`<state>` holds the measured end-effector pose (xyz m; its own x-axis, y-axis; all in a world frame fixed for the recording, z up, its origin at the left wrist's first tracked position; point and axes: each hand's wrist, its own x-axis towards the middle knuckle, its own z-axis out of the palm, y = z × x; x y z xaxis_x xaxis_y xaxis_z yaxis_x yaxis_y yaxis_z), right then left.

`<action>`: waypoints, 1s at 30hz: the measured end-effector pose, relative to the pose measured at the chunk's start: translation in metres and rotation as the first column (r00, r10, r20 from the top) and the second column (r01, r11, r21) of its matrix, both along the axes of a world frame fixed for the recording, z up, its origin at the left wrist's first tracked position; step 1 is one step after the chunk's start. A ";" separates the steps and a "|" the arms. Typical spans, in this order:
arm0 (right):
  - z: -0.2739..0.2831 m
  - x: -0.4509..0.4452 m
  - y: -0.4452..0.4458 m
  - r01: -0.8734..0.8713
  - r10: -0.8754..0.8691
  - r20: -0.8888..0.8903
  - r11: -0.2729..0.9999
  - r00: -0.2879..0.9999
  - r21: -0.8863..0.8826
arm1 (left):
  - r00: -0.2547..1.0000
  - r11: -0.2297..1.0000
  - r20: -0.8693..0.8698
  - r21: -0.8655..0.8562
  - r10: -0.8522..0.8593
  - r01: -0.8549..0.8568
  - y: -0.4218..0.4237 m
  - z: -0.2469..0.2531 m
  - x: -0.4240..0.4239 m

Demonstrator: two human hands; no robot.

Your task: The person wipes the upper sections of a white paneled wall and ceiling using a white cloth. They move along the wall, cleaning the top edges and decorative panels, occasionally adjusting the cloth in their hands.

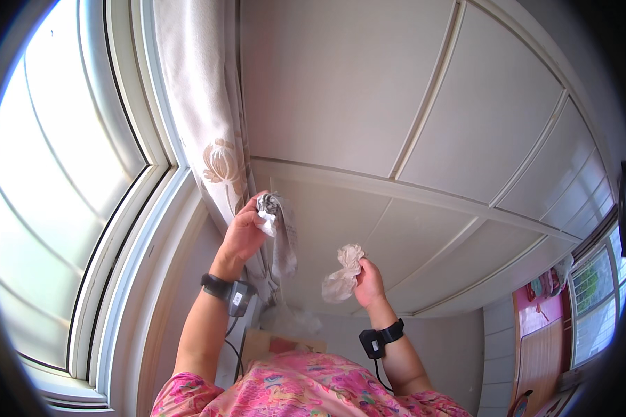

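My left hand (244, 229), raised beside the curtain, grips a grey striped cloth (286, 240) that hangs down from the fingers. A crumpled white piece (267, 223), tissue or thin plastic, is pinched in the same hand. Lower and to the right, my right hand (369, 281) holds a crumpled, pale, thin sheet (347, 273), paper or plastic, between thumb and fingers. The two hands are apart. Each wrist wears a black strap with a small box and a cable.
A frosted window (57, 182) in a white frame fills the left side. A pale curtain (203, 104) with a flower pattern hangs beside it. White panelled cabinet doors (344, 78) rise in front. Clear plastic (292, 318) and a cardboard box (255, 346) lie below, near my body.
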<state>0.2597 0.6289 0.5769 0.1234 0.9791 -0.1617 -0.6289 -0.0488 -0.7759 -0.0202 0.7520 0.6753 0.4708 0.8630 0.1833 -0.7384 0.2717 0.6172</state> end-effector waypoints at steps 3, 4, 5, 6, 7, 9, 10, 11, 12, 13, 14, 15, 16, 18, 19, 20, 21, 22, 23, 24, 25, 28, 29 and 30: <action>-0.018 0.001 -0.007 0.001 -0.001 -0.012 1.000 1.000 -0.031 | 0.998 0.998 -0.032 0.033 0.047 -0.046 0.001 0.004 0.002; -0.022 0.002 -0.008 -0.003 0.002 -0.024 0.999 1.000 -0.043 | 0.991 0.995 -0.096 0.045 0.090 -0.086 0.000 0.009 0.005; -0.026 0.003 -0.010 -0.006 0.004 -0.036 0.998 0.999 -0.055 | 0.978 0.990 -0.159 0.060 0.132 -0.124 0.002 0.013 0.008; -0.033 0.004 -0.012 0.009 -0.011 -0.033 0.998 0.999 -0.060 | 0.961 0.983 -0.211 0.083 0.177 -0.163 0.006 0.014 0.009; -0.039 0.006 -0.014 0.025 -0.027 -0.031 0.998 0.999 -0.064 | 0.953 0.982 -0.238 0.088 0.186 -0.170 0.009 0.015 0.009; -0.047 0.011 -0.020 0.059 -0.063 -0.033 0.994 0.998 -0.086 | 0.934 0.977 -0.292 0.102 0.207 -0.185 0.016 0.017 0.007; -0.048 0.014 -0.024 0.079 -0.083 -0.037 0.991 0.996 -0.104 | 0.933 0.979 -0.297 0.091 0.202 -0.183 0.017 0.018 0.005; -0.049 0.016 -0.029 0.098 -0.104 -0.041 0.988 0.994 -0.123 | 0.950 0.987 -0.265 0.056 0.162 -0.153 0.019 0.017 0.003; -0.049 0.018 -0.031 0.108 -0.115 -0.042 0.984 0.992 -0.141 | 0.965 0.992 -0.231 0.025 0.125 -0.122 0.021 0.016 0.000; -0.049 0.019 -0.034 0.118 -0.126 -0.044 0.980 0.991 -0.159 | 0.977 0.996 -0.195 -0.005 0.088 -0.090 0.023 0.016 -0.003; -0.051 0.021 -0.036 0.127 -0.137 -0.045 0.976 0.989 -0.178 | 0.968 0.992 -0.216 0.024 0.126 -0.124 0.028 0.014 -0.002; -0.056 0.025 -0.039 0.134 -0.142 -0.038 0.976 0.989 -0.170 | 0.977 0.994 -0.187 0.043 0.107 -0.101 0.029 0.017 0.000; -0.063 0.026 -0.039 0.144 -0.150 -0.027 0.977 0.988 -0.159 | 0.985 0.995 -0.152 0.064 0.083 -0.074 0.034 0.020 -0.001; -0.072 0.028 -0.039 0.160 -0.167 -0.028 0.973 0.986 -0.163 | 0.994 0.997 -0.110 0.077 0.028 -0.020 0.042 0.028 -0.003; -0.074 0.028 -0.040 0.166 -0.176 -0.041 0.970 0.984 -0.178 | 0.995 0.996 -0.104 0.091 0.007 0.003 0.044 0.031 -0.004; -0.077 0.028 -0.041 0.171 -0.184 -0.053 0.966 0.981 -0.193 | 0.995 0.994 -0.099 0.105 -0.015 0.025 0.046 0.033 -0.004; -0.082 0.030 -0.043 0.159 -0.171 -0.052 0.970 0.984 -0.181 | 0.995 0.991 -0.095 0.121 -0.037 0.048 0.048 0.038 -0.003; -0.087 0.033 -0.042 0.149 -0.159 -0.049 0.975 0.986 -0.164 | 0.987 0.984 -0.161 0.178 0.017 0.012 0.049 0.047 -0.001; -0.092 0.036 -0.043 0.138 -0.146 -0.046 0.979 0.988 -0.147 | 0.972 0.971 -0.223 0.236 0.076 -0.022 0.050 0.056 0.002; -0.094 0.035 -0.042 0.153 -0.163 -0.052 0.976 0.985 -0.156 | 0.950 0.952 -0.276 0.302 0.143 -0.055 0.053 0.067 0.003; -0.093 0.034 -0.040 0.169 -0.179 -0.053 0.972 0.982 -0.161 | 0.933 0.909 -0.282 0.406 0.226 -0.097 0.060 0.079 0.004; -0.086 0.034 -0.036 0.187 -0.203 -0.061 0.963 0.977 -0.196 | 0.802 0.676 -0.244 0.693 0.545 -0.248 0.077 0.130 0.013; -0.085 0.034 -0.035 0.188 -0.206 -0.065 0.959 0.976 -0.212 | 0.674 0.404 -0.111 0.866 0.730 -0.296 0.082 0.155 0.016; -0.085 0.035 -0.034 0.193 -0.209 -0.064 0.960 0.976 -0.202 | 0.560 0.157 0.046 0.938 0.827 -0.310 0.090 0.180 0.022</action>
<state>0.2950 0.5947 0.4916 0.2923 0.8845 -0.3635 -0.7039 -0.0583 -0.7079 0.0017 0.8417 0.8556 0.1371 0.4261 0.8942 -0.0239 -0.9010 0.4331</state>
